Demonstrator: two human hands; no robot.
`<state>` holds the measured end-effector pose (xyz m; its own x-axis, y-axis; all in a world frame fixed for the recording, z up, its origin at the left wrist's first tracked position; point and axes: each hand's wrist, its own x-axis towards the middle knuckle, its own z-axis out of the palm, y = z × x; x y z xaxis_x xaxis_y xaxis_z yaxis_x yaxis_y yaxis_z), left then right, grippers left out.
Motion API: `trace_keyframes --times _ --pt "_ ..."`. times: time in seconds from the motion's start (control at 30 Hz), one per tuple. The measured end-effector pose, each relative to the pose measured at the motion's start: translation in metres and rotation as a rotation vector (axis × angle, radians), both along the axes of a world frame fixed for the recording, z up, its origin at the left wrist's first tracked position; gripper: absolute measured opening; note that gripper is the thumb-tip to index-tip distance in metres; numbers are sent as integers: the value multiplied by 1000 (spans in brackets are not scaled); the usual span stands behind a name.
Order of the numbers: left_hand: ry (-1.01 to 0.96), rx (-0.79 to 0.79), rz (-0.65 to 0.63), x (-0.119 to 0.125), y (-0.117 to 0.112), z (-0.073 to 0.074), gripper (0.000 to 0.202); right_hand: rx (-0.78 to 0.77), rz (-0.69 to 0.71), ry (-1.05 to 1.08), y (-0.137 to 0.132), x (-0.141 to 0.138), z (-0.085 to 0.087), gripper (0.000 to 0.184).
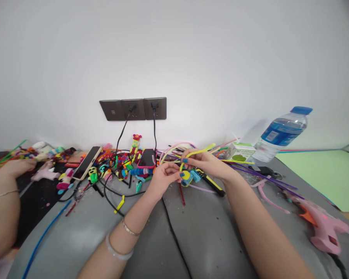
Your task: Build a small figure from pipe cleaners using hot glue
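My left hand (163, 178) pinches a small yellow and blue pipe-cleaner figure (187, 177) just above the grey table (203, 232). My right hand (205, 161) is closed on a yellow pipe cleaner (198, 152) that arches up from the figure and runs back toward the wall. Both hands meet at the figure, fingertips nearly touching. Bracelets circle my left wrist.
Loose pipe cleaners and finished figures (119, 164) litter the back of the table, with two phones (87, 162) charging from wall sockets (133, 109). A water bottle (280, 134) and green carton (238, 152) stand right. A pink glue gun (322, 226) lies near right. Another person's arm (2, 201) rests at left.
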<state>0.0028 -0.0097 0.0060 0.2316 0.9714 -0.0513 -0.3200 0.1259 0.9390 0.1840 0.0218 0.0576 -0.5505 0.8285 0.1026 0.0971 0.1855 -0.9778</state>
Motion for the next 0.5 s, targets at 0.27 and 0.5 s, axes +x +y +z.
trace_keyframes --times 0.27,0.5 --pt "-195 -61 228 -4 5 2 44 65 9 35 1 4 1 20" --pt "-216 -66 299 -5 4 7 43 109 7 -32 0 4 6 29"
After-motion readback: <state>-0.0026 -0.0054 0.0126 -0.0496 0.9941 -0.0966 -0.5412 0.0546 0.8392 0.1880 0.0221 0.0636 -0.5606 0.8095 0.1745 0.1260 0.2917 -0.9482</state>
